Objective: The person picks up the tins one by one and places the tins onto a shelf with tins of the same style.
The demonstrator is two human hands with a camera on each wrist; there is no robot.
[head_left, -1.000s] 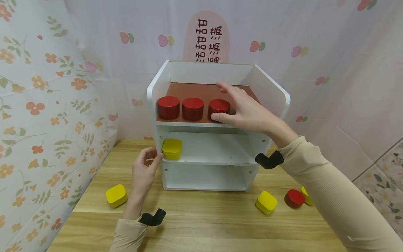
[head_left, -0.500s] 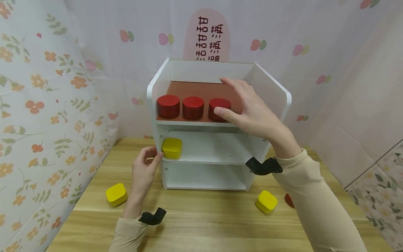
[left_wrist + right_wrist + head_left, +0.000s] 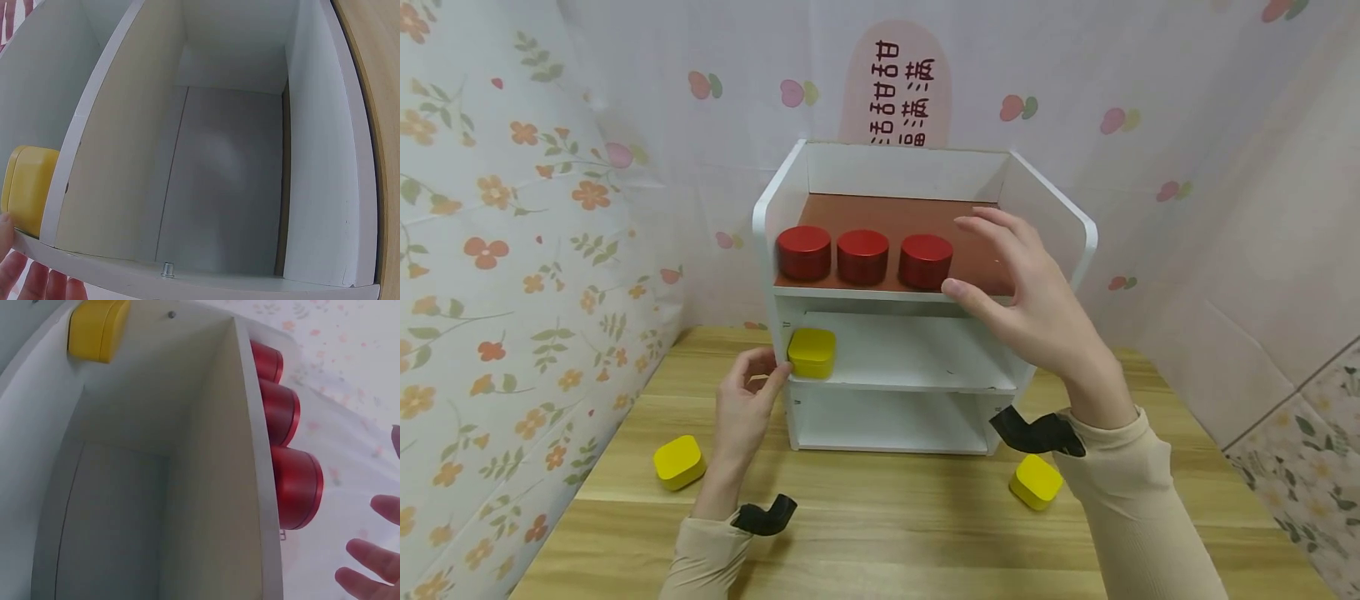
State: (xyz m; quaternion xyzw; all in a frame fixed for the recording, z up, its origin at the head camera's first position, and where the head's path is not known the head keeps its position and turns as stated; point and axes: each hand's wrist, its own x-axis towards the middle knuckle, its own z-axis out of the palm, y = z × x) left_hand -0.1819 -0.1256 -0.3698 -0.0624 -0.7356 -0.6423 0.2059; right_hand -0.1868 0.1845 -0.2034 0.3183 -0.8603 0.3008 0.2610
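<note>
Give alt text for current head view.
A person's open right hand is near three round red tins on the top shelf of a white unit; the left hand grips the unit's edge beside a yellow box on the middle shelf. Two more yellow boxes sit on the wooden table.

Counted three red tins [image 3: 862,258], three yellow tins [image 3: 812,354] (one shelved, two on the table [image 3: 887,533]), one three-level rack [image 3: 902,170], one left hand [image 3: 747,396], one right hand [image 3: 1036,296], two sleeves [image 3: 707,554], two black wrist pieces [image 3: 1037,433].
</note>
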